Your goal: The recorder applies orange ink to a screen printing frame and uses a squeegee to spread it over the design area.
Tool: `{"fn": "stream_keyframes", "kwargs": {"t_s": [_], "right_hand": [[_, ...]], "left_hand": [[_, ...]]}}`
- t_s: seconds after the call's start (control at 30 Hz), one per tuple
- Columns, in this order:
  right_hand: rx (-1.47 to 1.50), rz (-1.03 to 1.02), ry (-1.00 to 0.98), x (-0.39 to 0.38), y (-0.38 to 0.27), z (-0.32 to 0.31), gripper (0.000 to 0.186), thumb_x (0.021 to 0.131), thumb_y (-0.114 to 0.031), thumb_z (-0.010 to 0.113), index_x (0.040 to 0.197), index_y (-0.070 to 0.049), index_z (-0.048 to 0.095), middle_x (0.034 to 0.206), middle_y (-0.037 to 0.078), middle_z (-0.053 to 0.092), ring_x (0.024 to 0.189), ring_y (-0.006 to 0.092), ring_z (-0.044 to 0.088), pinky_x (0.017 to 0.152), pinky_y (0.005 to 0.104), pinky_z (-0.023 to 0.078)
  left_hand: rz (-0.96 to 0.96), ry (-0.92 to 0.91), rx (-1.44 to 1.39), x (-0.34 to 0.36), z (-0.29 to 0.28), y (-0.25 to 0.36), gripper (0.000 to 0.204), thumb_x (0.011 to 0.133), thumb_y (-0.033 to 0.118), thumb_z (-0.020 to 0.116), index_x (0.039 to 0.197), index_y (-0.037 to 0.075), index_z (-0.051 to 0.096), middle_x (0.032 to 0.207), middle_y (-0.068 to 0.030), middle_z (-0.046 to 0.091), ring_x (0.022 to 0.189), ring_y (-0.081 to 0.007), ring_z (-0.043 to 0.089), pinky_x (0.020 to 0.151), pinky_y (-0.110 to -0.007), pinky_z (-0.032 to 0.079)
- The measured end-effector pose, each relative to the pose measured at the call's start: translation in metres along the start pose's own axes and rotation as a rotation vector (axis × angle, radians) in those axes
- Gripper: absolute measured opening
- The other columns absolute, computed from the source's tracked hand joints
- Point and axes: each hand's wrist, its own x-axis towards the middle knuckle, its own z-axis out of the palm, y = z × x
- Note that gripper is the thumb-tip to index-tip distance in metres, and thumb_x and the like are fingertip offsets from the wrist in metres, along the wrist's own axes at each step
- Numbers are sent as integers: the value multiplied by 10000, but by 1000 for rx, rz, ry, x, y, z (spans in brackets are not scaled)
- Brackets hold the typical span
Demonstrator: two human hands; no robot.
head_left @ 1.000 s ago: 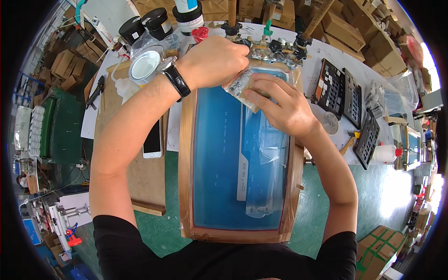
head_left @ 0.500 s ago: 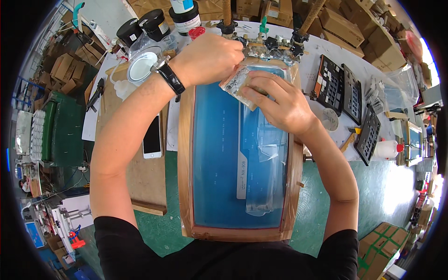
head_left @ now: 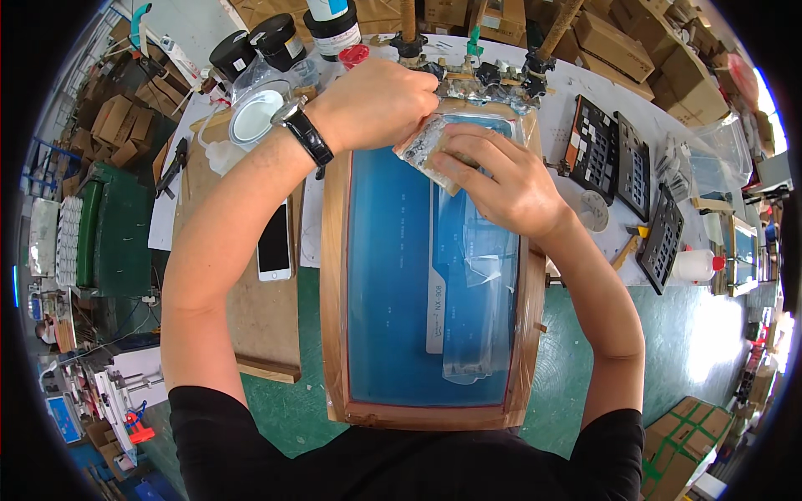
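A wooden-framed printing screen (head_left: 334, 275) with blue mesh lies in front of me, clamped at its far end. Over its far end both hands hold a small clear plastic bag (head_left: 422, 144) with something pale inside. My left hand (head_left: 380, 100), a black watch on its wrist, pinches the bag's upper edge. My right hand (head_left: 501, 179) covers the bag's lower side with its fingers spread over it. Clear tape strips and a white label (head_left: 447, 309) lie on the mesh nearer to me.
A phone (head_left: 274, 242) lies on a wooden board left of the screen. Black ink jars (head_left: 276, 40) and a clear lidded tub (head_left: 255, 113) stand at the far left. Black keypad trays (head_left: 618, 163) and a white squeeze bottle (head_left: 693, 265) sit on the right. Cardboard boxes (head_left: 635, 50) line the back.
Both hands stay over the screen's far end with the bag. My right hand's fingers have shifted slightly across the bag; the left hand's grip looks the same.
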Motion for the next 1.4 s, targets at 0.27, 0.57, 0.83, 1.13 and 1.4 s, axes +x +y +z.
{"fn": "stream_keyframes", "kwargs": {"t_s": [0.27,0.57,0.83,1.13,1.4], "right_hand": [[18,6,-17,1,0,-2,248,870,-89,724,1116,-61,719,1199,92,676,1120,254,691,898,344,600],[36,33,-5,-8,3,-4,261,851,-47,711,1110,-67,724,1180,68,678,1102,248,700,842,341,596],[43,61,-7,-6,-1,-6,302,811,23,718,1098,-67,739,1154,55,683,1111,250,712,842,350,602],[69,81,-60,-5,-1,-12,340,782,99,739,1098,-25,761,1163,89,704,1155,283,722,894,374,617],[240,289,-27,2,-1,-15,375,798,103,692,1131,-51,766,1139,42,706,902,207,674,771,310,576]], "left_hand": [[27,-76,58,5,1,-1,56,789,111,735,736,106,717,792,-26,640,620,-278,628,604,-376,522],[-282,136,107,-24,-39,-58,70,879,124,677,831,95,719,847,-12,659,713,-252,634,664,-361,509],[-511,-32,203,-37,-20,-106,84,867,148,704,868,75,747,829,-27,702,691,-285,629,650,-382,500],[-597,27,-42,-34,-7,-89,112,881,154,716,912,68,781,809,-53,734,669,-273,637,647,-365,510],[-647,-23,-133,-42,-4,-82,105,900,143,735,955,71,788,792,-47,726,641,-236,619,634,-336,500]]}}
